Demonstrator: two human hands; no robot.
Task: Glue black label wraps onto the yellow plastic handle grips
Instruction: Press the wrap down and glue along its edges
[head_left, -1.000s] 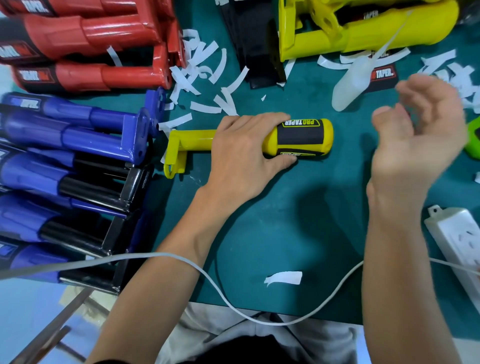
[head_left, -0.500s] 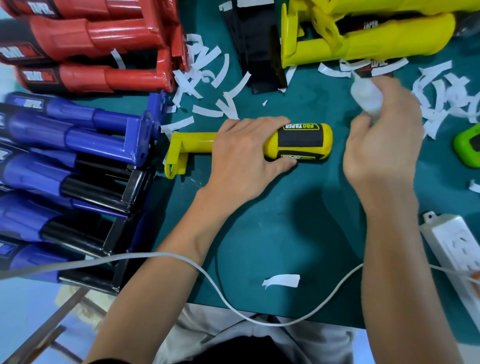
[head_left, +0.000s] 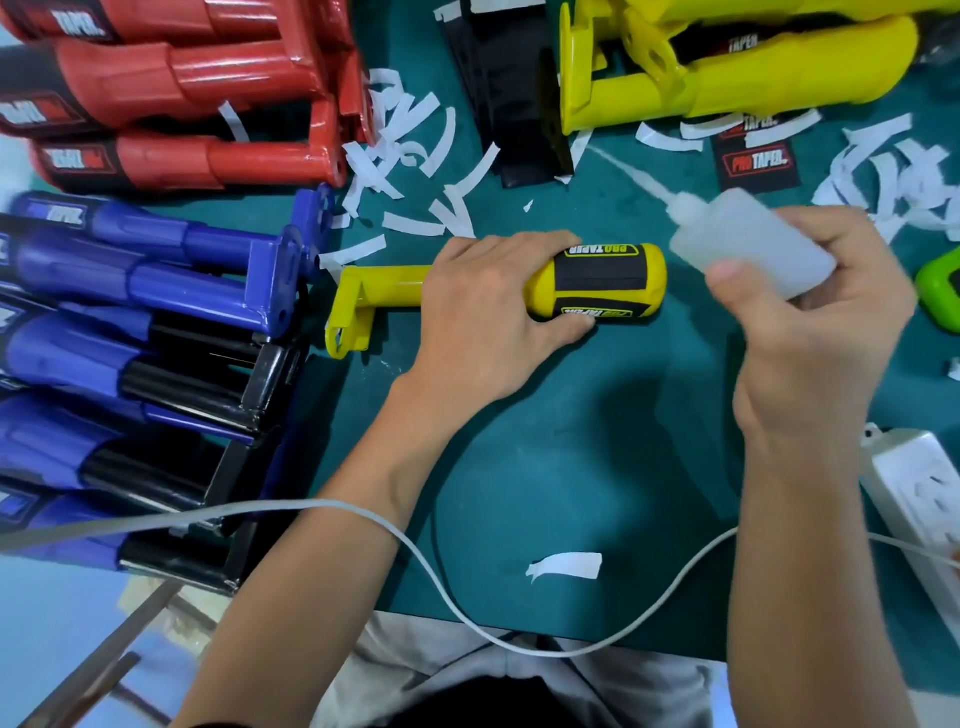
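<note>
Head view: you look down on a teal work mat (head_left: 571, 457) crowded with handle grips.
Left hand: your left hand (head_left: 483, 322) lies palm-down over the middle of the yellow handle grip (head_left: 395, 291), fingers curled over its top and thumb against its near side, pressing it onto the mat.
Yellow handle grip: it lies flat at the mat's centre, bracket end at 9 o'clock, rounded end at 3 o'clock.
Black label wrap: the black label wrap (head_left: 602, 275) sits around the grip's rounded end, just beyond your fingertips, with yellow "PRO TAPER" lettering along its far and near edges.
Right hand: your right hand (head_left: 815, 332) is closed around a translucent glue bottle (head_left: 748, 244), thumb across its body; it is blurred.
Glue bottle: it is held off the mat at 2 o'clock from the grip, its long nozzle pointing toward 10 o'clock, apart from the label.
Spare label: a loose black label (head_left: 756, 163) with red lettering lies at 1 o'clock.
Other yellow grips: more yellow grips (head_left: 727, 78) are piled at 12 to 1 o'clock.
Red grips: stacked red grips (head_left: 171, 104) sit at 10 o'clock.
Blue grips: blue grips (head_left: 130, 322) fill 9 o'clock.
Paper strips: white backing strips (head_left: 415, 156) litter 11 o'clock and 2 o'clock.
Power strip: a white power strip (head_left: 919, 499) sits at 4 o'clock; its white cable (head_left: 415, 551) loops across your left forearm.
</note>
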